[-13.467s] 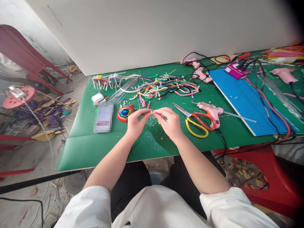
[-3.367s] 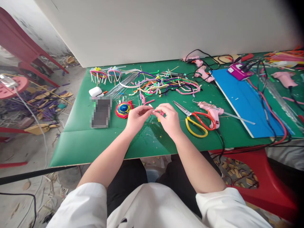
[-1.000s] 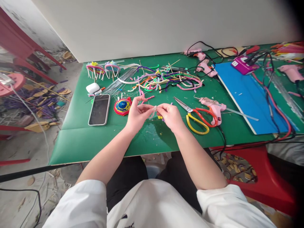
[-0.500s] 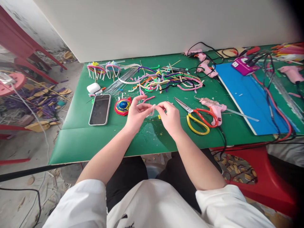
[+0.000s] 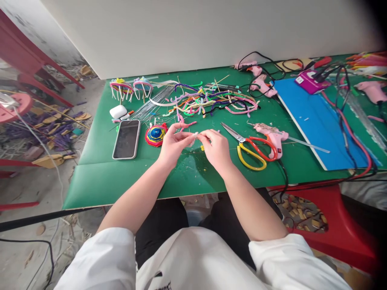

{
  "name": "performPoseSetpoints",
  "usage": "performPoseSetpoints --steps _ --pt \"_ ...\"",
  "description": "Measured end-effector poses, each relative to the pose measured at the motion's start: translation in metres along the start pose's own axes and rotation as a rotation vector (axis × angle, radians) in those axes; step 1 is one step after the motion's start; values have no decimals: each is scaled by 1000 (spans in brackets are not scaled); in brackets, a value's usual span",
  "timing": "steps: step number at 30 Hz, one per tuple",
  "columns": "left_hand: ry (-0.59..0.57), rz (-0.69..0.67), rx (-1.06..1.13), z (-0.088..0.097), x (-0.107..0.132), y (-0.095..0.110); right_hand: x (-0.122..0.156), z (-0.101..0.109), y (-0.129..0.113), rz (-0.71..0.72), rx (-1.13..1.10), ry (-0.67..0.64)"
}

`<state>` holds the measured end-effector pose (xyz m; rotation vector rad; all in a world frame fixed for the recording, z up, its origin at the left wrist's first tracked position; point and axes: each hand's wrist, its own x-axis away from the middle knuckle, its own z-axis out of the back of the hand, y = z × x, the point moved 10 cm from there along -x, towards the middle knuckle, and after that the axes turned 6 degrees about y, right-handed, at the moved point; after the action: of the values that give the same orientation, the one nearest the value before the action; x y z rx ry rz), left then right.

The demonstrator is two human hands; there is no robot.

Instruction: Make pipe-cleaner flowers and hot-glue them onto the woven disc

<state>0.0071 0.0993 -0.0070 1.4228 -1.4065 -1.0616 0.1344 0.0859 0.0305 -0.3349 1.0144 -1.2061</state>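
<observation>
Both hands meet over the middle of the green table, pinching a small white piece (image 5: 196, 134), whose kind is too small to make out. The thumb and fingers of my left hand (image 5: 173, 143) close on its left side. From the right, my right hand (image 5: 216, 147) grips it with thumb and forefinger. Just left of my left hand lies a round disc of coloured yarn rings with a blue centre (image 5: 156, 133). Beyond the hands spreads a tangle of many-coloured pipe cleaners (image 5: 211, 100). Scissors (image 5: 246, 145) with one red and one yellow handle lie open to the right.
A phone (image 5: 127, 139) and a white case (image 5: 118, 112) lie at the left, with two small umbrella-like ornaments (image 5: 133, 86) behind. On the right are a pink glue gun (image 5: 273, 141), a blue board (image 5: 302, 121), a purple power adapter (image 5: 313, 81) and cables.
Both hands keep their pinch on the small white piece, with only slight finger movement. The view has shifted very slightly; nothing on the table has visibly moved.
</observation>
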Motion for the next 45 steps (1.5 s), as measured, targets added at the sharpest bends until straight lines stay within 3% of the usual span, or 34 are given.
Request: performPoseSetpoints --steps 8,16,23,34,38,45 --pt "-27 -10 43 -3 1 3 -2 -7 10 -205 -272 -113" --pt "-48 -13 13 -3 0 9 -2 -7 7 -190 -329 -127" --pt "-62 -69 1 -3 1 13 1 -16 10 -277 -436 -218" --pt "-16 -144 30 -2 3 20 2 -19 13 -297 -466 -173" --pt "9 -151 -66 -1 3 19 -2 -5 9 -195 -364 -70" --pt "6 -164 -154 -2 3 21 -3 4 6 -111 -258 -28"
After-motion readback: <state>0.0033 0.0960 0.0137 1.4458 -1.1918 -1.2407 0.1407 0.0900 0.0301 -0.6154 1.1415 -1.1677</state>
